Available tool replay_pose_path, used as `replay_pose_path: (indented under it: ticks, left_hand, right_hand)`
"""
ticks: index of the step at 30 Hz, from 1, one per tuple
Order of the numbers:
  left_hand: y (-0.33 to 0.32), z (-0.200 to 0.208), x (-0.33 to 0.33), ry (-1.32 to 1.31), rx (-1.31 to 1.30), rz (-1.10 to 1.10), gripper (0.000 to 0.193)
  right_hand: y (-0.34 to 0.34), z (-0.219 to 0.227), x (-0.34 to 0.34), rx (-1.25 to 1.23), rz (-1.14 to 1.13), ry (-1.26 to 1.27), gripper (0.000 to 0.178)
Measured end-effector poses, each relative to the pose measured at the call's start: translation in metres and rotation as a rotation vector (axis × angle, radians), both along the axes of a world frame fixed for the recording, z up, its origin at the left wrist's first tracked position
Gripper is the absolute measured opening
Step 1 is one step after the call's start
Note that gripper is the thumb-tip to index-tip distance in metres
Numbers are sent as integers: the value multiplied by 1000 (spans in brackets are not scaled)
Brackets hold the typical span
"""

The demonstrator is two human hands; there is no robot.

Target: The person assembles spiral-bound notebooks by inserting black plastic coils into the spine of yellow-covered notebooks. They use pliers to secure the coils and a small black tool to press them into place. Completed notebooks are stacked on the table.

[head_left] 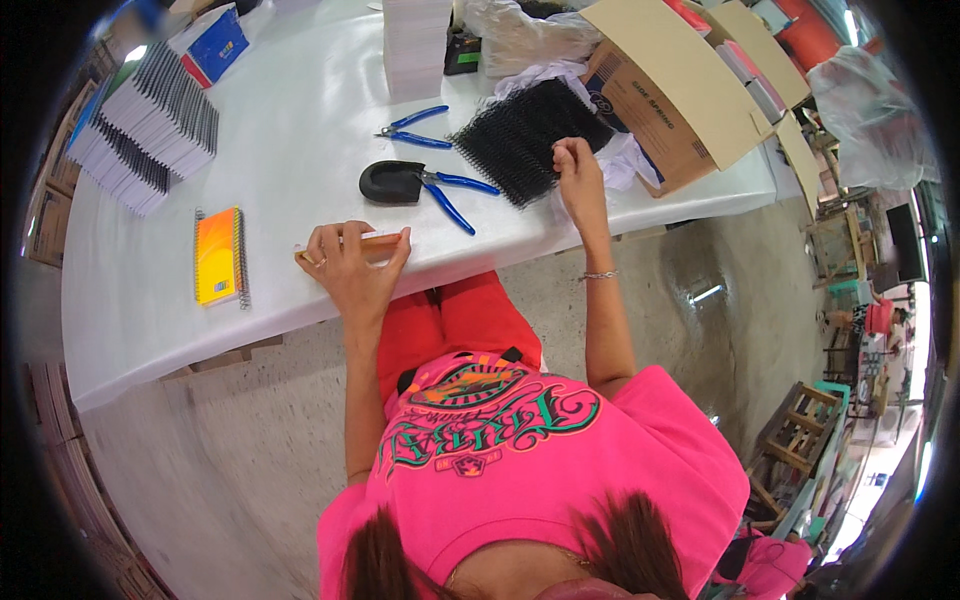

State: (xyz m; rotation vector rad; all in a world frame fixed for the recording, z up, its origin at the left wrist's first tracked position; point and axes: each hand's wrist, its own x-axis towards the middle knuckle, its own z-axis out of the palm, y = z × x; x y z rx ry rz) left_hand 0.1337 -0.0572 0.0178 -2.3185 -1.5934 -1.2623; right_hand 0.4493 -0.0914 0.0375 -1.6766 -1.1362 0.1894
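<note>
At the table's front edge my left hand grips a small orange notebook, seen nearly edge-on between thumb and fingers. My right hand has its fingers pinched together over a pile of black spiral binding coils; whatever lies between the fingertips is too small to make out. Between my hands, blue-handled pliers with a black padded head rest on the table. Behind them lie smaller blue-handled cutters. Left of my left hand is a yellow-orange spiral notebook with coil ends sticking out.
Stacks of coil-bound notebooks stand at the far left of the white table, near a blue box. A tall paper stack rises at the back. An open cardboard carton and plastic bags occupy the right.
</note>
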Motion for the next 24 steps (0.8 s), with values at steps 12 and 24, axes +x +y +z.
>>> replay_pose_path:
  ticks: [12, 24]
  left_hand:
    - [3, -2, 2, 53, 67, 20, 38]
    - [7, -3, -7, 75, -8, -120, 24]
  right_hand:
    - [2, 43, -51, 104, 433, 424, 21]
    - [-3, -7, -140, -28, 631, -64, 18]
